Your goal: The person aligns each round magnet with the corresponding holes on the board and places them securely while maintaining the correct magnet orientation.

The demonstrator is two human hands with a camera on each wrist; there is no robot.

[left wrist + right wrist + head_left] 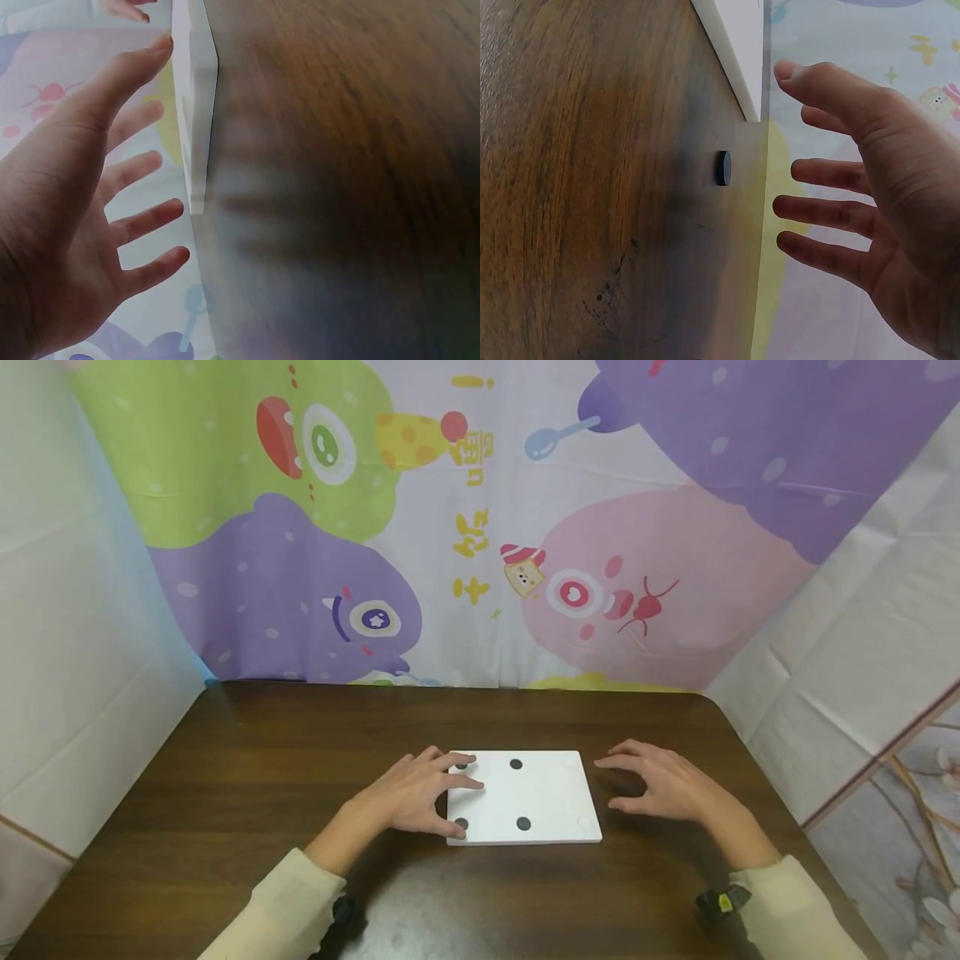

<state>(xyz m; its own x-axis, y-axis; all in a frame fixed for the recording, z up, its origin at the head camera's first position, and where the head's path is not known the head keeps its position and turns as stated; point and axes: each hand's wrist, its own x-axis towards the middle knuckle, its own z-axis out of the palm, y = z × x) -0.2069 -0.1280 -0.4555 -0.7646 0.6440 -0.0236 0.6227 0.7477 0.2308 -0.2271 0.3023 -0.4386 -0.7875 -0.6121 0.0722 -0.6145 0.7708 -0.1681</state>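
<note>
A flat white board lies on the table with several black round discs on its top, in its left and middle columns. Two faint pale circles show on its right side. Over the board's left edge, my left hand spreads its fingers and grips nothing; whether a fingertip touches the board, I cannot tell. To the right of the board hovers my right hand, apart from it, fingers loosely spread and holding nothing. A single black disc rests on the tabletop near the right hand; in the head view that hand hides it.
The dark brown wooden table extends around the board. Behind it hangs a curtain with cartoon figures, and pale cloth walls stand at both sides. Dark straps sit at the sleeve cuffs.
</note>
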